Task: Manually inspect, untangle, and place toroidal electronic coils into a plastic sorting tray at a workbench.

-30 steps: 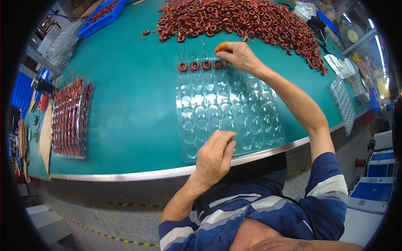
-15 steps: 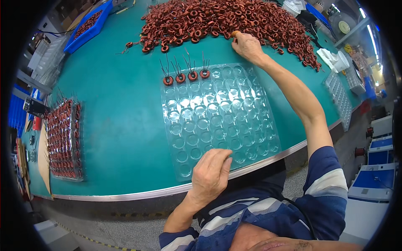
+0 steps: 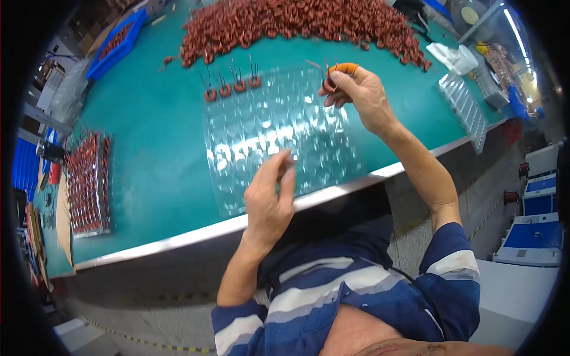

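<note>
My right hand (image 3: 365, 98), with an orange cover on one finger, pinches a copper-red toroidal coil (image 3: 329, 85) with thin wire leads pointing up. It is above the far right part of a clear plastic tray (image 3: 219, 178) with round pockets. Several similar coils (image 3: 240, 86) stand in the tray's far-left row, their dark leads upright. My left hand (image 3: 268, 193) hovers over the tray's near edge, thumb and fingers drawn together. No object shows in it, though its fingertips are slightly blurred.
A large heap of red coils (image 3: 285, 26) covers the far side of the green table (image 3: 154, 148). At left stands a stack of filled trays (image 3: 88, 184); behind it is a blue bin (image 3: 119, 44). White cloth (image 3: 454, 58) and another pocketed tray (image 3: 466, 107) lie at right.
My right hand has come back from the heap toward the tray with a coil in its fingers. My left hand has moved up and left in the view, which itself has shifted.
</note>
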{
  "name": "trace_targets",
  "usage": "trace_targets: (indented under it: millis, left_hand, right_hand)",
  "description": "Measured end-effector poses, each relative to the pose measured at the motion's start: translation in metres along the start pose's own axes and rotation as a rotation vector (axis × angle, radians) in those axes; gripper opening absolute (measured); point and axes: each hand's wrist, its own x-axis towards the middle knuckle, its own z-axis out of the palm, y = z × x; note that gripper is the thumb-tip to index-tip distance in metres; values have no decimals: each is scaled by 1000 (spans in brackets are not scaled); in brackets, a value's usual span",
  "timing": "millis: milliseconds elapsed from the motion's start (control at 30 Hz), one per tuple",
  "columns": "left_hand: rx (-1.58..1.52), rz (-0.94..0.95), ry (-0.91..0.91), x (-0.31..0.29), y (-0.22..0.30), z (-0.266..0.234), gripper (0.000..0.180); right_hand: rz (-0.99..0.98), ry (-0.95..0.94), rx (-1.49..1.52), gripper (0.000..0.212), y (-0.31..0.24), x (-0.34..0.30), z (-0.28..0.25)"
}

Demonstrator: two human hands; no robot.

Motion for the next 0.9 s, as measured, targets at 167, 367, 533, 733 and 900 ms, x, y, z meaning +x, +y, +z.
trace_targets:
  millis: [167,367,533,733,900]
  left_hand:
    - [256,293,-28,6,16,36,49]
    - [315,378,15,-8,7,44,44]
    - [-234,-107,-12,-14,23,40,28]
    - [-679,-340,-151,-12,25,39,28]
    - [-443,-207,-274,-10,14,37,28]
  right_hand:
    - [42,-106,-94,30,-4,-71,37]
    - [-116,-86,-177,28,-7,-107,44]
    - [-274,250,-318,33,3,-126,25]
    - [-24,30,-68,26,9,-128,38]
    - [67,40,90,24,17,-128,31]
